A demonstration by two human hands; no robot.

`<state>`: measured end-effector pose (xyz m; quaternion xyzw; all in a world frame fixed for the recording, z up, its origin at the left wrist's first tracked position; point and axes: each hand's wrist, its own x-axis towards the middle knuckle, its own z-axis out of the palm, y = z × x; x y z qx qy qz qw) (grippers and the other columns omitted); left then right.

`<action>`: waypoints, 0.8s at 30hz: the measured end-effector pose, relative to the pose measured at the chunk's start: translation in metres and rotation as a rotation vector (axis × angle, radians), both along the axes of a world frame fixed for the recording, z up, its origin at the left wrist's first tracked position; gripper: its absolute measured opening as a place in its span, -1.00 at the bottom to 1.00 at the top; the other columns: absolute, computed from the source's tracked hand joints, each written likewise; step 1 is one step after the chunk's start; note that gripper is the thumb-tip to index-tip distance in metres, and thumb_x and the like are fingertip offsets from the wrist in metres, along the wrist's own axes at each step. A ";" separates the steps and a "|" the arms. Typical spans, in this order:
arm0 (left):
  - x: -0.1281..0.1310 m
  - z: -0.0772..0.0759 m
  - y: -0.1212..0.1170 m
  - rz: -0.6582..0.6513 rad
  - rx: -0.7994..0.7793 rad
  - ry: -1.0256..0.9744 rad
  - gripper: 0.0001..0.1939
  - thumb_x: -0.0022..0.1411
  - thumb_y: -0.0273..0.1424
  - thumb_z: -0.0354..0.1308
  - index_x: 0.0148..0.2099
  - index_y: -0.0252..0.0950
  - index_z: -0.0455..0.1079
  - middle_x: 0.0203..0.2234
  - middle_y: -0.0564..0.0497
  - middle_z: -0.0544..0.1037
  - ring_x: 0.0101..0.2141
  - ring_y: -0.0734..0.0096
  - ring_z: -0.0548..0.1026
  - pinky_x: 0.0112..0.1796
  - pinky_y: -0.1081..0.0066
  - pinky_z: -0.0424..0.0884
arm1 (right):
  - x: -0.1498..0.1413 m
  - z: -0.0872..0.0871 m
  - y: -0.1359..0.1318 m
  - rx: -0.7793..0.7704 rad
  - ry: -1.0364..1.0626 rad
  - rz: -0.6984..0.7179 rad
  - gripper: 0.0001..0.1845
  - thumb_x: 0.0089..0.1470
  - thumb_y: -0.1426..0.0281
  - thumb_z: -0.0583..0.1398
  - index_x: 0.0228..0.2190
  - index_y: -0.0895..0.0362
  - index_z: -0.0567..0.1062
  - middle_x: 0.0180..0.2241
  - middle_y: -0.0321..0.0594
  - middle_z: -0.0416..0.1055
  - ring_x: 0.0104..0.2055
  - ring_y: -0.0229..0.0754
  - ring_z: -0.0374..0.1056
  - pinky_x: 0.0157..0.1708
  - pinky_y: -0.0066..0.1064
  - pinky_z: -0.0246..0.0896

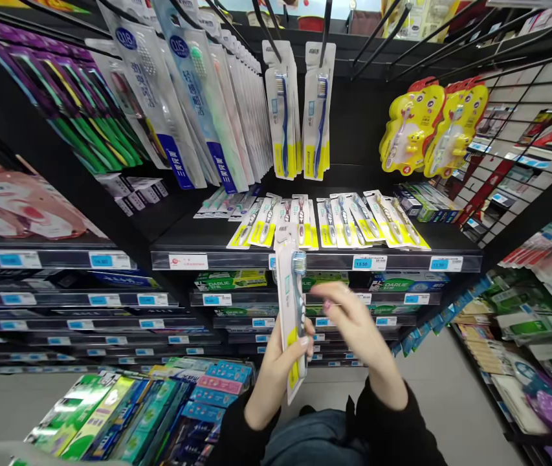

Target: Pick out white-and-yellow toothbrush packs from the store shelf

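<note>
My left hand is closed around the lower part of a toothbrush pack, white and yellow card with a dark blue brush, held upright in front of the shelf. My right hand hovers just to the right of the pack, fingers curled loosely and blurred by motion; nothing shows in it. Behind the pack, a black shelf carries several similar yellow-and-white toothbrush packs lying flat.
More toothbrush packs hang on hooks above, with yellow children's toothbrush packs at the right. Green toothpaste boxes fill the shelf below. A basket of boxed goods sits at lower left. Side racks close in on both sides.
</note>
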<state>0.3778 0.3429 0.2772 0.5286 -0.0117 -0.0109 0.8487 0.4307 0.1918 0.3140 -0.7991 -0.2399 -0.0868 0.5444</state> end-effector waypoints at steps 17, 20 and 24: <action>-0.005 0.013 0.022 -0.297 -0.380 -0.071 -0.59 0.14 -0.33 0.15 0.05 -0.32 0.36 -0.26 -0.14 0.50 -0.50 0.45 0.38 -0.43 0.38 0.29 | 0.178 0.059 -0.035 -1.118 0.013 -0.790 -0.51 0.17 0.33 0.02 -0.06 0.48 0.43 -0.01 0.33 0.28 0.06 0.20 0.16 0.03 0.00 -0.07; -0.005 0.015 0.022 -0.240 -0.444 -0.044 -0.48 0.10 -0.39 0.19 0.14 -0.21 0.28 -0.26 -0.07 0.49 -0.52 0.48 0.35 -0.47 0.42 0.27 | 0.184 0.068 -0.035 -1.129 0.183 -0.757 -0.48 0.17 0.24 0.04 -0.01 0.38 0.43 0.02 0.28 0.28 0.08 0.20 0.17 0.04 0.04 -0.07; -0.005 0.018 0.022 -0.216 -0.469 -0.045 -0.51 0.10 -0.38 0.19 0.11 -0.21 0.30 -0.32 -0.03 0.47 -0.53 0.50 0.34 -0.50 0.45 0.24 | 0.190 0.079 -0.037 -1.044 0.329 -0.724 -0.41 0.13 0.10 0.03 -0.01 0.28 0.44 -0.01 0.11 0.33 0.07 0.14 0.22 0.06 0.06 -0.09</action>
